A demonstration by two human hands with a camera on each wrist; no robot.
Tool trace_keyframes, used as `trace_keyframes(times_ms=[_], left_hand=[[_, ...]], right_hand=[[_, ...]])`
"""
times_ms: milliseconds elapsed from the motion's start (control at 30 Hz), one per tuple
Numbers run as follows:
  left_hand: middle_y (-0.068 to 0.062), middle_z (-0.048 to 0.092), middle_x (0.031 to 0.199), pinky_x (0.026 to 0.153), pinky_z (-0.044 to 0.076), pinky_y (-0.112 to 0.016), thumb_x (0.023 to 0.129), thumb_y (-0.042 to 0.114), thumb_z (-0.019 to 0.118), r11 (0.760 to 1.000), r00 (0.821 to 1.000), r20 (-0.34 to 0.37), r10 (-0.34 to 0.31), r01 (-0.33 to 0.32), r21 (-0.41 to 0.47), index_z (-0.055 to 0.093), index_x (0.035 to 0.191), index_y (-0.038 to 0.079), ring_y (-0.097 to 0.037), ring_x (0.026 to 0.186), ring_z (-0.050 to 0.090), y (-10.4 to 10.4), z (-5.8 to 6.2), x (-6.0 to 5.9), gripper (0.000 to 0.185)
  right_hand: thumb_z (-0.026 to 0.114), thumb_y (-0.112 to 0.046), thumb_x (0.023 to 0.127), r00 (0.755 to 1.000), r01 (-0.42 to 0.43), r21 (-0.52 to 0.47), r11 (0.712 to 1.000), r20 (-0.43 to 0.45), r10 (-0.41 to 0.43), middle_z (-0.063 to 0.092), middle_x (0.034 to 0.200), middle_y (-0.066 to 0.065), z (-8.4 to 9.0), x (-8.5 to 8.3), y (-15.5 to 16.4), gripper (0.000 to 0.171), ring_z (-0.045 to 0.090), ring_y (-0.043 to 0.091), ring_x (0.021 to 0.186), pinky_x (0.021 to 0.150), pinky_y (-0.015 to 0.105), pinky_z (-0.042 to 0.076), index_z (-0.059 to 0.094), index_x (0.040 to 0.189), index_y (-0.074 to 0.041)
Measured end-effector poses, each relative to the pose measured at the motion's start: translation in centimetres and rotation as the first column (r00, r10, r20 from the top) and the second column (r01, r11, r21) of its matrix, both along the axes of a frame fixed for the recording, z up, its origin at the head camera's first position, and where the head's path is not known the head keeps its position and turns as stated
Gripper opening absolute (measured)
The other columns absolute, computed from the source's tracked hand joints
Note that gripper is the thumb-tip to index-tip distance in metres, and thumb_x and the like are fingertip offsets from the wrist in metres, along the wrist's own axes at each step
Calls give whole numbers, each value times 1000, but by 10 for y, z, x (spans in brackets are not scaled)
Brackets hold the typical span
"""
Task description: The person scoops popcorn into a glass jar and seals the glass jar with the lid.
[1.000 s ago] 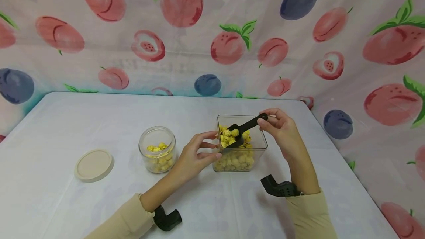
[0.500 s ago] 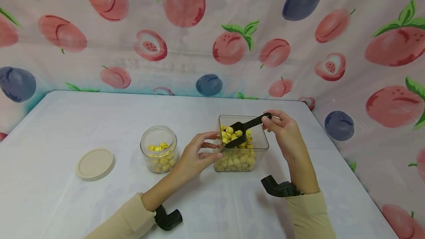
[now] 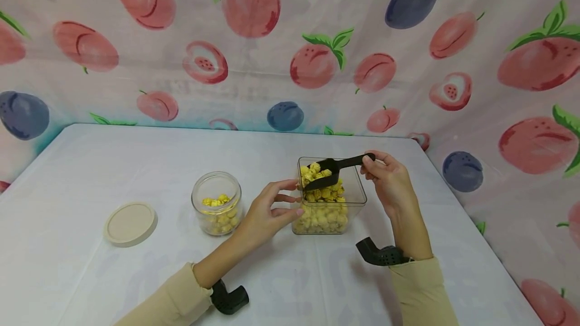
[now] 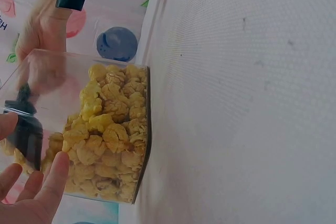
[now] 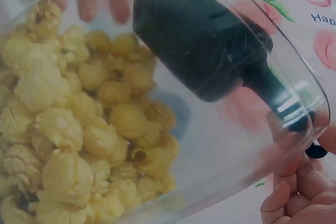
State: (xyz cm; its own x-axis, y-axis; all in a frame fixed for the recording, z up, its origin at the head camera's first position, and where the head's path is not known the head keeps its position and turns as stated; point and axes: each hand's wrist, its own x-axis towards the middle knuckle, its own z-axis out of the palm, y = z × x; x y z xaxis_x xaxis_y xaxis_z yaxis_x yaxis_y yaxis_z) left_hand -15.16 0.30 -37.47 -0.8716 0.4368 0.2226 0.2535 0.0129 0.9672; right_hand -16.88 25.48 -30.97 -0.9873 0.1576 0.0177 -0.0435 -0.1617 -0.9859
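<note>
A clear rectangular container (image 3: 319, 220) holds yellow popcorn (image 3: 333, 192). My right hand (image 3: 390, 180) pinches the handle end of a black scoop (image 3: 323, 180) over the container's right side. Popcorn pieces lie in the tilted scoop, its bowl within the container's upper part. My left hand (image 3: 272, 210) touches the container's left wall with spread, mostly straight fingers (image 4: 55, 182). In the right wrist view the scoop's dark underside shows through the clear wall, above the popcorn. Left of that hand stands a round glass jar (image 3: 216, 215), lidless, with some popcorn at its bottom.
A round beige lid (image 3: 130, 224) lies flat on the white-covered table (image 3: 167, 165), left of the jar. A fruit-print cloth (image 3: 254, 79) hangs behind the table and along its right side. Both wrists wear black camera mounts (image 3: 230, 300).
The scoop has risen slightly, its handle swinging to a flatter angle as my right hand shifts right. More popcorn shows beneath it. My left hand stays at the container's side.
</note>
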Motion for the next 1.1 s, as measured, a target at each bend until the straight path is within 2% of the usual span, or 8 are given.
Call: trace_keyframes(times_ms=[267, 667, 1100], left_hand=[[-9, 43, 135, 84, 53, -23, 85, 10, 67, 1000, 1000, 23, 0, 0, 13, 43, 136, 13, -27, 112, 55, 0, 2, 1, 56], [-10, 42, 136, 85, 53, -23, 85, 11, 67, 1000, 999, 34, -3, 2, 11, 42, 136, 13, -26, 113, 55, 0, 2, 2, 56], [-6, 44, 134, 84, 53, -23, 86, 11, 66, 1000, 999, 33, 5, -5, 12, 44, 135, 15, -23, 112, 55, 0, 1, 2, 55]], right_hand=[[61, -5, 88, 1000, 8, -16, 1000, -22, -8, 65, 66, -8, -3, -2, 2, 11, 55, 7, 66, 69, 20, 41, 55, 95, -12], [60, -5, 89, 1000, -14, -58, 998, -28, 13, 65, 67, -6, -7, -4, 5, 8, 56, 8, 66, 68, 20, 42, 56, 94, -10], [57, -2, 90, 998, -55, -191, 980, -21, 52, 64, 65, 0, -13, -8, 10, 7, 56, 9, 64, 64, 18, 43, 58, 93, -8]])
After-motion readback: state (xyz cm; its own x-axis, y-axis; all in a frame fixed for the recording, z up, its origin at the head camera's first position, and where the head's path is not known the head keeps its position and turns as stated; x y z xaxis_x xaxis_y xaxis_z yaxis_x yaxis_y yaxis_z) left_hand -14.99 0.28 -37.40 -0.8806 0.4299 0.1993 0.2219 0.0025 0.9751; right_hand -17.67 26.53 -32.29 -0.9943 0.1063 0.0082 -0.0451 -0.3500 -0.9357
